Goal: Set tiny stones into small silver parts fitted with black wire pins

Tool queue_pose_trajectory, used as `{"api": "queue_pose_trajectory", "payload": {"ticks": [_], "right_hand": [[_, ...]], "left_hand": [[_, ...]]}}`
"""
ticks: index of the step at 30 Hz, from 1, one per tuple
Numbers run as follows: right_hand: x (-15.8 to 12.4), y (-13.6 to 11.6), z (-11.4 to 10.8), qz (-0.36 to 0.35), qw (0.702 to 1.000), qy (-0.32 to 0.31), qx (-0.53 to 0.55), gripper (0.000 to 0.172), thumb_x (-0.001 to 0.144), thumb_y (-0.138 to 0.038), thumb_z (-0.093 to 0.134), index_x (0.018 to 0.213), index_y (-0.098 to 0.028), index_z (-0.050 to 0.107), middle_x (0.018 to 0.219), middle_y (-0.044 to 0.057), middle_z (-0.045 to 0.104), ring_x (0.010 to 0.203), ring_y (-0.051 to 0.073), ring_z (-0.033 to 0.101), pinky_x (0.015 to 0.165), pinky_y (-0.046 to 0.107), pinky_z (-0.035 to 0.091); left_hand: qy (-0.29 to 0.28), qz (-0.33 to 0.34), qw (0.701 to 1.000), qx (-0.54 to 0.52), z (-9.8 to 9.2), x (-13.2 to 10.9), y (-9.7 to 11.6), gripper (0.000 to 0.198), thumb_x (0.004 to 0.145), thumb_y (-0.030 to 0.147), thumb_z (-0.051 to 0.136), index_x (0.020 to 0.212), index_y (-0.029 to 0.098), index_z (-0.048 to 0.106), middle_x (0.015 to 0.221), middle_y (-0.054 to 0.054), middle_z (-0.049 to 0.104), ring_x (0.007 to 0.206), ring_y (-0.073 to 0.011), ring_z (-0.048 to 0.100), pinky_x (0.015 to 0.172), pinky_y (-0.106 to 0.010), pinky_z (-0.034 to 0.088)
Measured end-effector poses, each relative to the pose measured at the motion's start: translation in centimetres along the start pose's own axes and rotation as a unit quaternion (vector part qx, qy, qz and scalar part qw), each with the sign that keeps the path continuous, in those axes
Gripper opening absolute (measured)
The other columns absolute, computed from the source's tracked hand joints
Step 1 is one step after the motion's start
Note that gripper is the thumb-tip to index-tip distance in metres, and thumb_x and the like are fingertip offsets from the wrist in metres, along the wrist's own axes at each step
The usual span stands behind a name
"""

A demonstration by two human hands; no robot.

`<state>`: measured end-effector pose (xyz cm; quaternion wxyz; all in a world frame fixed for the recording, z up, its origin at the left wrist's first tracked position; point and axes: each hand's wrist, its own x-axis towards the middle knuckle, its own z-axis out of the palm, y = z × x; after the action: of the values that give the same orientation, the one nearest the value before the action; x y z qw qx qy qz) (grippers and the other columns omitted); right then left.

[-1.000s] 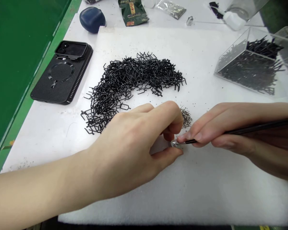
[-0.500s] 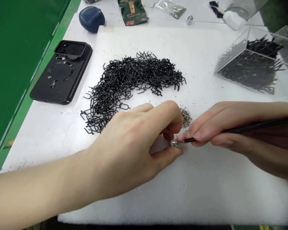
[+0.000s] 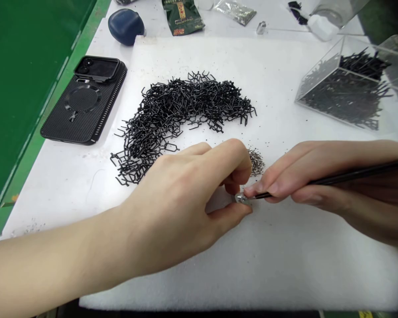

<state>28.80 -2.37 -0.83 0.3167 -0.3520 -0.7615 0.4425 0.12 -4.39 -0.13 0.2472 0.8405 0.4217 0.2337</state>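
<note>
A white foam sheet (image 3: 258, 274) lies on a white tabletop (image 3: 56, 185). Over its middle, the left hand (image 3: 185, 194) pinches a small silver piece (image 3: 241, 198) between thumb and fingers; from the right, the right hand (image 3: 318, 172) grips a thin black tool (image 3: 358, 173), its tip at the piece. Farther off curves a heap of bent black bits (image 3: 192, 99); beyond, at far left, stretches a green surface (image 3: 23, 66).
</note>
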Motion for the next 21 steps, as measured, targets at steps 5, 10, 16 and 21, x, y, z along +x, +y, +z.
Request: {"api": "queue_pose_trajectory", "payload": {"ticks": [5, 10, 16, 21], "right_hand": [[0.16, -0.09, -0.08, 0.007, 1.0, 0.001, 0.004, 0.002, 0.109, -0.041, 0.096, 0.108, -0.042, 0.097, 0.105, -0.003, 0.095, 0.096, 0.024, 0.095, 0.081, 0.024, 0.08], [0.16, -0.14, -0.21, 0.001, 1.0, -0.003, 0.002, 0.002, 0.11, -0.04, 0.095, 0.11, -0.041, 0.097, 0.107, -0.003, 0.096, 0.096, 0.024, 0.096, 0.082, 0.024, 0.08], [0.05, 0.06, -0.2, 0.0, 1.0, -0.004, 0.0, 0.004, 0.109, -0.04, 0.095, 0.111, -0.042, 0.098, 0.107, -0.001, 0.096, 0.096, 0.027, 0.096, 0.08, 0.029, 0.082], [-0.1, 0.19, -0.19, -0.003, 1.0, -0.01, 0.005, 0.004, 0.112, -0.039, 0.093, 0.113, -0.041, 0.096, 0.108, -0.002, 0.095, 0.099, 0.024, 0.095, 0.086, 0.024, 0.08]], "left_hand": [[0.004, 0.004, 1.0, -0.005, 0.05, -0.02, -0.04, 0.013, 0.108, 0.021, 0.077, 0.112, 0.029, 0.067, 0.088, 0.011, 0.078, 0.067, -0.0098, 0.068, 0.063, -0.025, 0.049], [0.006, 0.003, 1.0, -0.001, 0.08, -0.03, -0.01, 0.013, 0.108, 0.02, 0.077, 0.111, 0.029, 0.067, 0.087, 0.011, 0.077, 0.066, -0.0095, 0.067, 0.062, -0.025, 0.048], [-0.001, -0.001, 1.0, -0.005, -0.04, 0.14, 0.11, 0.014, 0.109, 0.019, 0.076, 0.11, 0.029, 0.066, 0.087, 0.011, 0.078, 0.068, -0.0098, 0.069, 0.062, -0.025, 0.049], [0.002, 0.008, 1.0, -0.012, 0.06, 0.09, -0.07, 0.013, 0.109, 0.021, 0.076, 0.111, 0.029, 0.066, 0.087, 0.012, 0.076, 0.066, -0.0091, 0.066, 0.063, -0.025, 0.049]]}}
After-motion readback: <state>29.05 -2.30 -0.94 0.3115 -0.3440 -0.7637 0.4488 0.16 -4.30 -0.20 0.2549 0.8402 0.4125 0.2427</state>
